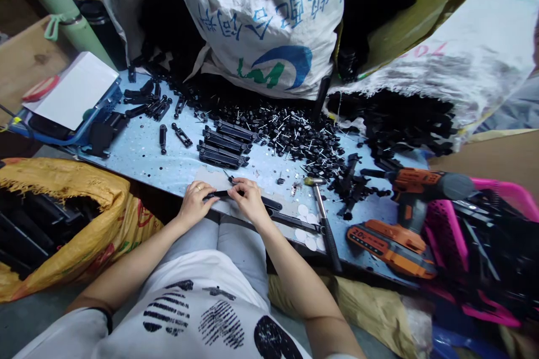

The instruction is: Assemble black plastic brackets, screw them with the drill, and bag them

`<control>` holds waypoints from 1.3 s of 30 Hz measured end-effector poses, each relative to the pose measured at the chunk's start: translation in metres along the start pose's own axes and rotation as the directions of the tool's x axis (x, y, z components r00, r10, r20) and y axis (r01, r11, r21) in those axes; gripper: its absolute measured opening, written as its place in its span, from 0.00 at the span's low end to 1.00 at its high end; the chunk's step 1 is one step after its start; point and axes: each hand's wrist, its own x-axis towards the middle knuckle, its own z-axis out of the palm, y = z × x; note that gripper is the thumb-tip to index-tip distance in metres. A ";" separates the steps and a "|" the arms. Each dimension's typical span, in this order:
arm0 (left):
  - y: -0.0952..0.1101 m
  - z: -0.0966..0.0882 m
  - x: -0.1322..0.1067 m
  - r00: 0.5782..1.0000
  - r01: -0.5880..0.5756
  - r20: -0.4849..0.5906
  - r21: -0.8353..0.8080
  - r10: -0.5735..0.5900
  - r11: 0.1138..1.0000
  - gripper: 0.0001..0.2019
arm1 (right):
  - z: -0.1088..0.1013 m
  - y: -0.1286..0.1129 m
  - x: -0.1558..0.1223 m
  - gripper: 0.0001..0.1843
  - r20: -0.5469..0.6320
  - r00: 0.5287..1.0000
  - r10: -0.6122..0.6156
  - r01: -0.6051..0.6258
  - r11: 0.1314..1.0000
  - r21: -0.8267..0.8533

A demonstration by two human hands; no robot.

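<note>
My left hand (196,202) is closed on one end of a long black plastic bar (219,194) at the table's front edge. Fingers of my right hand (249,202) pinch the same bar further along. A small black-headed metal pin (229,176) shows just beyond my right fingertips; whether it touches them I cannot tell. Right of that hand lie another black bar (272,202) and a longer black strip (297,221). Stacked black bar assemblies (223,154) rest behind my hands. A hammer (322,213) with a black grip lies to the right.
Behind is a heap of black-headed pins (290,134), below a white woven sack (273,22). An orange cordless drill (404,224) and pink basket (448,230) stand right. A yellow sack (122,202) of black parts is left. Loose black links (181,134) lie back left.
</note>
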 end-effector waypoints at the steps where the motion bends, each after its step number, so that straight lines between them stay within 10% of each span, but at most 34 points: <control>1: -0.001 0.001 -0.001 1.000 -0.009 -0.015 -0.004 0.009 1.000 0.09 | 0.000 -0.001 0.000 0.08 0.001 1.000 0.001 -0.001 1.000 -0.004; 21: -0.009 0.005 -0.014 0.953 -0.218 -0.208 0.038 0.221 0.975 0.10 | 0.005 0.000 -0.001 0.08 -0.031 0.999 -0.008 0.006 0.997 -0.071; 39: -0.013 0.009 -0.020 0.962 -0.267 -0.005 0.193 0.273 0.944 0.17 | 0.011 -0.001 -0.004 0.08 -0.062 0.996 -0.067 0.053 0.978 -0.203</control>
